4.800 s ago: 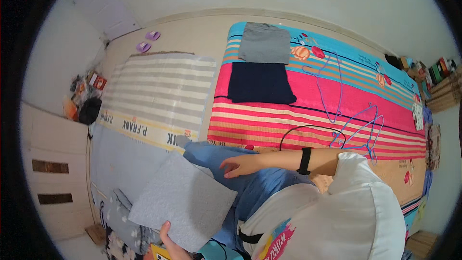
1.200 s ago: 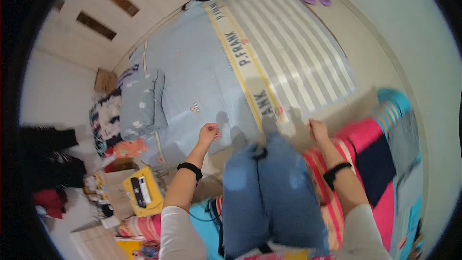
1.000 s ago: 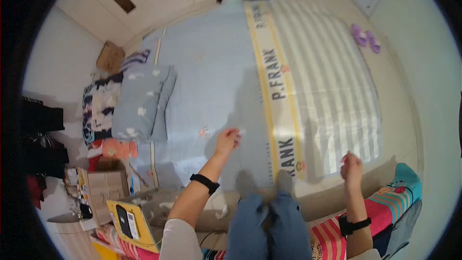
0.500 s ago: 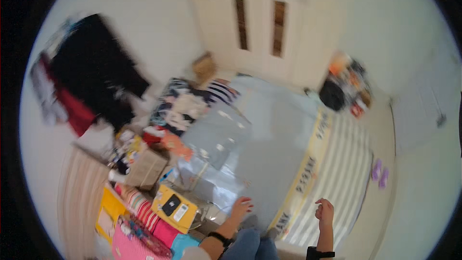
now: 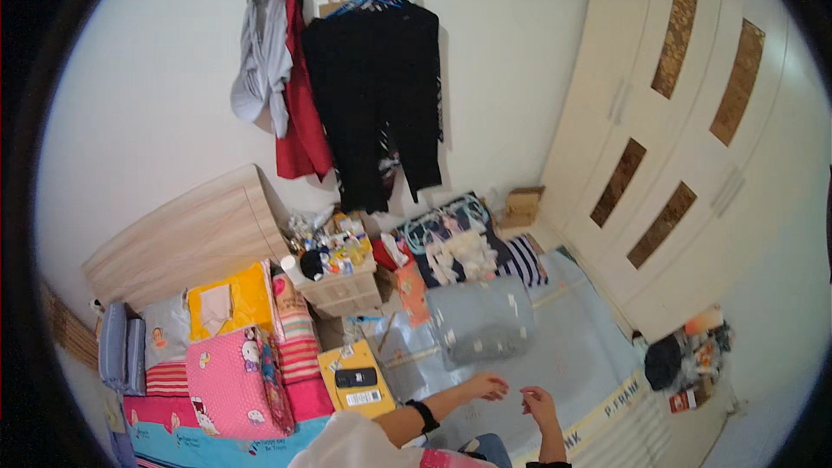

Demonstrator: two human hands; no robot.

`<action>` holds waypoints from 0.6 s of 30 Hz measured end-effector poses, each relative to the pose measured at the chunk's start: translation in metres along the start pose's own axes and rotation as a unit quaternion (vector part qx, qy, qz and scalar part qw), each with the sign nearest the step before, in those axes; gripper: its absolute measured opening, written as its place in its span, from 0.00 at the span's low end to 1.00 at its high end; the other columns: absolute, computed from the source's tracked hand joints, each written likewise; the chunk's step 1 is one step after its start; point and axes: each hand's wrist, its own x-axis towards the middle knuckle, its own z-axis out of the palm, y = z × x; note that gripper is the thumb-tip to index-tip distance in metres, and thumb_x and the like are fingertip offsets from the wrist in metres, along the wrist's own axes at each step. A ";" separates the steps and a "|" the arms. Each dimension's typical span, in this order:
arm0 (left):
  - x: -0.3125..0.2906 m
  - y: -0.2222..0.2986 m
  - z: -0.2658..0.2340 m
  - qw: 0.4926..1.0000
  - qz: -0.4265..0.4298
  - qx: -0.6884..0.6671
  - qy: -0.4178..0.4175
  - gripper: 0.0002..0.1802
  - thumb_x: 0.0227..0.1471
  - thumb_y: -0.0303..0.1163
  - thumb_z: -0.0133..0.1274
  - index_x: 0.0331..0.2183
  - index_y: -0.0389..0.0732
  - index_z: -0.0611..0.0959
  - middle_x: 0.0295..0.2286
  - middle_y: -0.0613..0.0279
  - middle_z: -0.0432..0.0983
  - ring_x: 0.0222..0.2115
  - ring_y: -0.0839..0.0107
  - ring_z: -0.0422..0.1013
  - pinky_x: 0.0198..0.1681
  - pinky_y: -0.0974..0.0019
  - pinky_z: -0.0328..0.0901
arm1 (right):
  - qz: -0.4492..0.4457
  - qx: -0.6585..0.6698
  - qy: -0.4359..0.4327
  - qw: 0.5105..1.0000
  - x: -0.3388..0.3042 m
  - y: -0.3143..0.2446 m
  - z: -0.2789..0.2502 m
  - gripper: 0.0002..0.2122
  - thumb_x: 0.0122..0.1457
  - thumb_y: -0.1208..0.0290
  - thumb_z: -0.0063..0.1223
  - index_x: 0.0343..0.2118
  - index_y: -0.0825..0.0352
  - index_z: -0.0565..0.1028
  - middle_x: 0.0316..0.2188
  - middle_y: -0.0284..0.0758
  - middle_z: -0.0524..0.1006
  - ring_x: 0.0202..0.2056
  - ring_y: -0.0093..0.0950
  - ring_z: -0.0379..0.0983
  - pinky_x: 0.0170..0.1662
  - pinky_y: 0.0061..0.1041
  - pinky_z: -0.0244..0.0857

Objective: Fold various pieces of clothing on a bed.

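My left hand [image 5: 487, 386] and my right hand [image 5: 539, 404] are held out low in the view, close together, fingers loosely curled, nothing in either. A black band sits on my left wrist [image 5: 425, 416]. Both hands hover over a pale blue sheet [image 5: 572, 364] spread on the floor. A folded grey-blue pillow [image 5: 481, 322] lies just beyond my left hand. A yellow box [image 5: 357, 379] with a black device on it rests left of my left forearm.
A bed with pink, yellow and striped pillows [image 5: 234, 355] is at the left. A cluttered bedside cabinet [image 5: 338, 269], hanging clothes [image 5: 373, 95], a cream wardrobe [image 5: 685, 147], a patterned bag [image 5: 459, 243] and a black bag [image 5: 666, 362] surround the floor.
The view has swung up from the striped mats and the floor sheet to the wall, wardrobe and bedside. My hands have come closer together in front of me.
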 end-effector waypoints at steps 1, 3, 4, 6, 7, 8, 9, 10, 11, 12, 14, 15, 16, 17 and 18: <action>0.001 0.005 -0.015 1.000 0.009 0.004 0.012 0.10 0.52 0.34 0.51 0.37 0.43 0.78 0.33 0.67 0.77 0.33 0.75 0.74 0.33 0.73 0.67 | -0.011 0.000 -0.011 1.000 0.022 -0.007 -0.001 0.08 0.54 0.72 0.51 0.35 0.68 0.75 0.19 0.31 0.72 0.18 0.19 0.67 0.22 0.20 0.65; 0.002 0.008 -0.042 0.997 -0.012 -0.003 0.073 0.14 0.54 0.38 0.47 0.41 0.42 0.76 0.39 0.64 0.75 0.39 0.71 0.72 0.40 0.70 0.66 | -0.037 -0.054 0.047 0.997 0.067 -0.014 -0.007 0.08 0.52 0.75 0.52 0.36 0.68 0.75 0.21 0.31 0.72 0.19 0.20 0.68 0.23 0.20 0.66; 0.005 0.013 -0.053 0.997 -0.008 -0.005 0.082 0.14 0.54 0.38 0.47 0.41 0.42 0.76 0.39 0.64 0.75 0.39 0.71 0.72 0.40 0.70 0.66 | -0.042 -0.055 0.037 0.997 0.089 -0.019 -0.014 0.08 0.52 0.75 0.52 0.36 0.68 0.75 0.21 0.31 0.72 0.19 0.20 0.68 0.23 0.20 0.66; 0.011 0.023 -0.079 0.991 -0.002 -0.058 0.120 0.16 0.54 0.38 0.48 0.43 0.42 0.76 0.39 0.63 0.75 0.40 0.71 0.72 0.41 0.70 0.66 | 0.002 0.023 0.025 0.999 0.139 -0.032 -0.025 0.09 0.50 0.76 0.54 0.36 0.67 0.75 0.22 0.31 0.73 0.21 0.20 0.68 0.25 0.20 0.66; 0.012 0.030 -0.097 0.990 0.002 -0.060 0.129 0.16 0.54 0.38 0.48 0.43 0.42 0.76 0.39 0.63 0.75 0.40 0.71 0.72 0.41 0.70 0.66 | -0.001 0.022 0.015 1.000 0.165 -0.040 -0.026 0.09 0.50 0.76 0.54 0.36 0.67 0.75 0.22 0.31 0.73 0.21 0.20 0.68 0.25 0.20 0.66; 0.013 0.036 -0.113 0.986 -0.002 -0.114 0.119 0.15 0.52 0.37 0.50 0.42 0.43 0.76 0.37 0.65 0.76 0.38 0.73 0.73 0.39 0.72 0.66 | 0.005 0.050 -0.024 0.998 0.192 -0.050 -0.027 0.09 0.49 0.76 0.55 0.35 0.68 0.75 0.23 0.32 0.73 0.21 0.21 0.69 0.24 0.21 0.66; 0.023 0.051 -0.122 0.981 -0.003 -0.164 0.104 0.14 0.51 0.35 0.51 0.41 0.43 0.77 0.35 0.66 0.77 0.35 0.75 0.73 0.38 0.73 0.67 | 0.009 0.078 -0.059 0.995 0.221 -0.064 -0.033 0.09 0.48 0.76 0.55 0.34 0.69 0.75 0.24 0.32 0.74 0.21 0.22 0.70 0.23 0.22 0.66; 0.037 0.064 -0.122 0.979 0.003 -0.167 0.114 0.14 0.51 0.35 0.51 0.41 0.43 0.77 0.35 0.66 0.77 0.35 0.75 0.73 0.38 0.73 0.67 | 0.007 0.075 -0.071 0.995 0.255 -0.071 -0.046 0.09 0.48 0.76 0.55 0.34 0.69 0.75 0.24 0.32 0.74 0.21 0.22 0.70 0.23 0.22 0.66; 0.046 0.086 -0.129 0.977 -0.024 -0.156 0.145 0.15 0.51 0.35 0.51 0.42 0.41 0.76 0.35 0.66 0.77 0.35 0.75 0.73 0.38 0.74 0.67 | -0.011 0.055 -0.057 0.997 0.293 -0.081 -0.056 0.08 0.48 0.76 0.54 0.33 0.68 0.75 0.23 0.32 0.74 0.21 0.21 0.69 0.24 0.21 0.65; 0.047 0.104 -0.139 0.971 -0.055 -0.148 0.177 0.16 0.51 0.34 0.51 0.43 0.40 0.76 0.35 0.65 0.77 0.35 0.75 0.73 0.38 0.74 0.67 | -0.025 0.036 -0.044 0.998 0.323 -0.088 -0.063 0.07 0.49 0.76 0.54 0.33 0.68 0.75 0.23 0.32 0.74 0.21 0.21 0.69 0.24 0.20 0.65; 0.047 0.150 -0.159 0.971 0.008 -0.106 0.216 0.17 0.51 0.34 0.51 0.43 0.39 0.76 0.34 0.64 0.77 0.34 0.75 0.73 0.37 0.74 0.67 | -0.086 0.054 -0.092 0.991 0.368 -0.146 -0.066 0.06 0.50 0.76 0.52 0.31 0.68 0.75 0.22 0.31 0.74 0.21 0.20 0.69 0.24 0.18 0.63; 0.044 0.178 -0.171 0.966 0.075 -0.057 0.242 0.18 0.50 0.34 0.51 0.44 0.37 0.75 0.34 0.62 0.77 0.33 0.75 0.73 0.37 0.74 0.67 | -0.094 0.051 -0.115 0.988 0.379 -0.187 -0.056 0.06 0.50 0.77 0.51 0.32 0.68 0.75 0.22 0.31 0.74 0.21 0.20 0.68 0.24 0.18 0.63; 0.041 0.210 -0.181 0.955 0.100 -0.070 0.270 0.18 0.50 0.33 0.51 0.43 0.37 0.76 0.34 0.62 0.76 0.32 0.76 0.72 0.36 0.74 0.67 | -0.107 0.049 -0.127 0.985 0.395 -0.229 -0.052 0.06 0.50 0.77 0.50 0.32 0.68 0.75 0.22 0.31 0.74 0.21 0.19 0.68 0.23 0.17 0.62; 0.039 0.239 -0.190 0.945 0.125 -0.081 0.293 0.17 0.50 0.32 0.51 0.42 0.37 0.76 0.34 0.61 0.76 0.31 0.76 0.72 0.35 0.74 0.67 | -0.131 0.054 -0.144 0.979 0.420 -0.258 -0.052 0.06 0.51 0.77 0.49 0.32 0.67 0.75 0.22 0.31 0.74 0.21 0.19 0.68 0.23 0.17 0.62; 0.037 0.260 -0.207 0.929 0.158 -0.092 0.320 0.15 0.50 0.31 0.50 0.41 0.37 0.77 0.33 0.62 0.76 0.31 0.77 0.72 0.35 0.75 0.67 | -0.157 0.060 -0.166 0.972 0.445 -0.289 -0.045 0.06 0.51 0.78 0.49 0.33 0.67 0.75 0.22 0.31 0.74 0.20 0.18 0.68 0.23 0.17 0.61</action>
